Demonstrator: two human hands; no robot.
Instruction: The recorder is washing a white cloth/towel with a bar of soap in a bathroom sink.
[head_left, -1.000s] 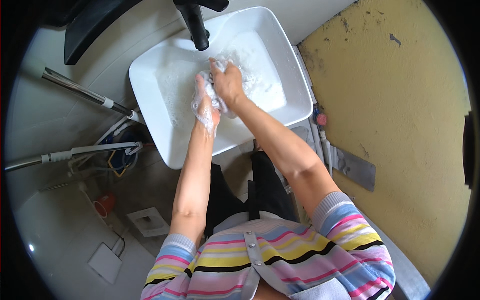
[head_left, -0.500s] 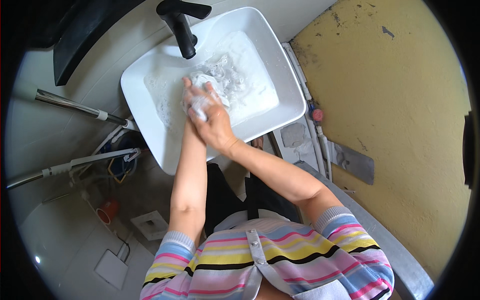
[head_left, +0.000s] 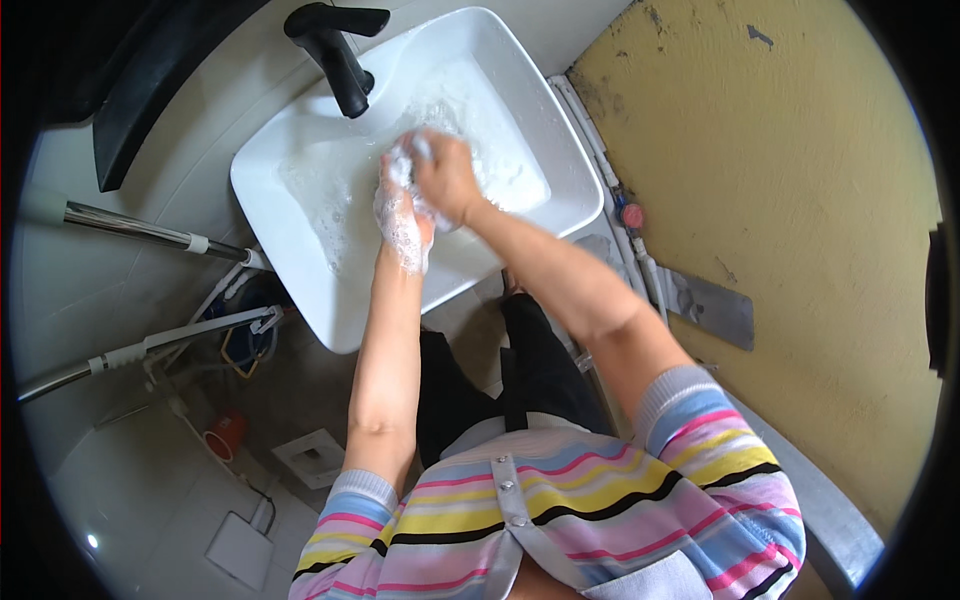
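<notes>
Over the soapy water in the white sink (head_left: 268,200), my two hands meet around a wet white cloth (head_left: 401,166) covered in suds. Foam coats my left hand (head_left: 405,215) down to the wrist, and it holds the cloth from below and the left. From the right, my right hand (head_left: 448,178) is closed over the same cloth, its fingers curled and slightly blurred by motion. Much of the cloth is hidden between the hands, and its kind cannot be made out.
A black faucet (head_left: 340,75) rises at the sink's back left edge. White pipes with a red valve (head_left: 631,216) run along the yellow wall (head_left: 780,200) at right. Chrome poles (head_left: 130,220) stand at left; a red cup-like container (head_left: 226,437) is lower down.
My right hand has lifted from lying open across my left and now curls over the cloth. The cloth is gathered up between both hands, and foam now covers my left hand and wrist.
</notes>
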